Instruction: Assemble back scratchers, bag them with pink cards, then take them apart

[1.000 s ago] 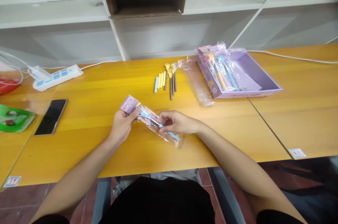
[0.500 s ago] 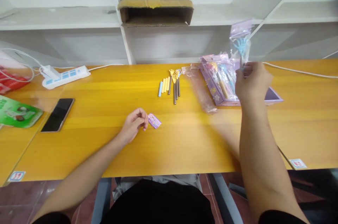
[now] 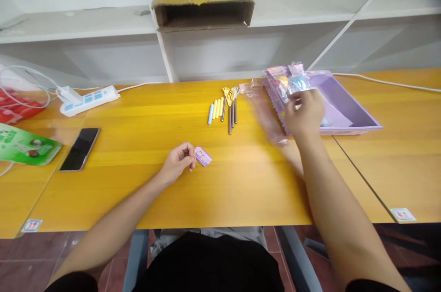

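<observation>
My left hand (image 3: 178, 163) rests on the table with its fingers loosely curled and no object visible in them. Just beyond its fingertips lies a small purple printed card (image 3: 203, 156). Over the purple display box (image 3: 351, 103) is my right hand (image 3: 305, 113), its fingers bent and blurred; whether they still touch anything is unclear. Below and behind it, clear-bagged back scratchers (image 3: 299, 82) with blue and yellow hand-shaped heads lie in the left part of the box. Several unbagged back scratchers (image 3: 230, 115) and short yellow and blue tubes (image 3: 216, 108) lie mid-table.
Clear plastic wrap (image 3: 267, 117) lies left of the box. A phone (image 3: 80, 148), a white power strip (image 3: 90, 100) and a green package (image 3: 29, 145) sit at the left. An open cardboard box (image 3: 205, 5) stands on the white shelf behind.
My right hand has moved left and down from the raised position where it held a bagged blue back scratcher; that bag is no longer held up. My left hand stays beside the card.
</observation>
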The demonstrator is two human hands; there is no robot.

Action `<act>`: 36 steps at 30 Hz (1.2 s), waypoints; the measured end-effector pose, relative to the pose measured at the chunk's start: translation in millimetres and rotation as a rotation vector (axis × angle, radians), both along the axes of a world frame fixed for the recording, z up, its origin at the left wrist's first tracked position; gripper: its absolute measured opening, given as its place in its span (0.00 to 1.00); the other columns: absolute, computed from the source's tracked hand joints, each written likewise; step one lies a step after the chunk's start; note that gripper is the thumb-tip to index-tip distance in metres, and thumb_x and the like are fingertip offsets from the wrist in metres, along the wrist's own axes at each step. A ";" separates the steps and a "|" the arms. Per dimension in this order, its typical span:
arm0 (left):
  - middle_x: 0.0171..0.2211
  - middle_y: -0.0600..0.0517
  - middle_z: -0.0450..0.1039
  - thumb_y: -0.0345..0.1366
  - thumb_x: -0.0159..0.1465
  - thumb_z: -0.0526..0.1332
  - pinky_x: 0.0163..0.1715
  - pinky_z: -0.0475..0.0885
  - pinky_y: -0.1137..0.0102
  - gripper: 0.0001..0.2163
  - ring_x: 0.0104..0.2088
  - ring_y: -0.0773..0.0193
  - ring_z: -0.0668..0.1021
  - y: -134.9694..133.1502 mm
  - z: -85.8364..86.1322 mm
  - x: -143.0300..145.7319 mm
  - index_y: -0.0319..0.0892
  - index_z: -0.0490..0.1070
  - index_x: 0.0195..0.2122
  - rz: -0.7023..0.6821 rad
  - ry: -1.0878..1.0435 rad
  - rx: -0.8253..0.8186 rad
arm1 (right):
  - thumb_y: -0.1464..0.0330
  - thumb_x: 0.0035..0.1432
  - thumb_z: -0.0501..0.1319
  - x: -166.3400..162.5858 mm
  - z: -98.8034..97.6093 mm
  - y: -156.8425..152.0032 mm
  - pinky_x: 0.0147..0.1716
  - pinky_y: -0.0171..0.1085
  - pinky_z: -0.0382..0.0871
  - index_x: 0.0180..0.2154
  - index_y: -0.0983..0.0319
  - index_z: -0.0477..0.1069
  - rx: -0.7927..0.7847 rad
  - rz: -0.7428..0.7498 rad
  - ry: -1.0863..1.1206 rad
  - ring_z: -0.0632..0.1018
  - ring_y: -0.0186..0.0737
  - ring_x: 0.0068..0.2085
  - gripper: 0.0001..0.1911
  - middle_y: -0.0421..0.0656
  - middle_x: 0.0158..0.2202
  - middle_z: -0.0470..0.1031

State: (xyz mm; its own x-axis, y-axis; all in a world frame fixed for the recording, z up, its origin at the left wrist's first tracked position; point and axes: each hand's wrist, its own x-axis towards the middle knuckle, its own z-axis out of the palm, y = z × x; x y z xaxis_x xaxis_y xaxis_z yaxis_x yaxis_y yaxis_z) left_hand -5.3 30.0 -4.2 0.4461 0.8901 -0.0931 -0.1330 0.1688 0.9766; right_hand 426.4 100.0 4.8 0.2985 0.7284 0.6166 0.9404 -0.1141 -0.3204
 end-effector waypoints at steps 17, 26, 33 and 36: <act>0.23 0.59 0.70 0.36 0.58 0.63 0.24 0.66 0.73 0.07 0.23 0.69 0.72 1.0 2.0 8.2 0.45 0.64 0.31 -0.004 0.183 0.022 | 0.56 0.67 0.63 -98.8 -6.8 77.9 0.49 0.42 0.76 0.42 0.69 0.84 -0.777 0.109 0.063 0.86 0.60 0.50 0.22 0.63 0.43 0.86; 0.48 0.42 0.78 0.40 0.72 0.61 0.51 0.74 0.60 0.09 0.49 0.52 0.80 83.4 29.0 60.2 0.41 0.72 0.48 0.001 1.082 0.755 | 0.58 0.70 0.57 -100.3 -2.8 71.6 0.53 0.45 0.75 0.46 0.73 0.84 -0.744 0.105 0.080 0.85 0.65 0.54 0.26 0.68 0.48 0.85; 0.57 0.34 0.77 0.38 0.75 0.59 0.55 0.74 0.58 0.15 0.55 0.46 0.81 135.1 20.3 79.9 0.35 0.73 0.57 0.039 1.472 0.680 | 0.59 0.72 0.54 -98.6 11.1 66.0 0.52 0.44 0.74 0.46 0.70 0.83 -0.682 0.113 0.134 0.85 0.62 0.53 0.24 0.67 0.49 0.84; 0.52 0.34 0.80 0.32 0.72 0.59 0.50 0.75 0.59 0.13 0.50 0.46 0.83 128.4 27.3 62.1 0.33 0.75 0.54 0.018 1.499 0.651 | 0.59 0.71 0.55 -91.5 34.1 60.8 0.50 0.46 0.74 0.43 0.67 0.81 -0.574 0.087 0.166 0.84 0.60 0.49 0.21 0.64 0.46 0.84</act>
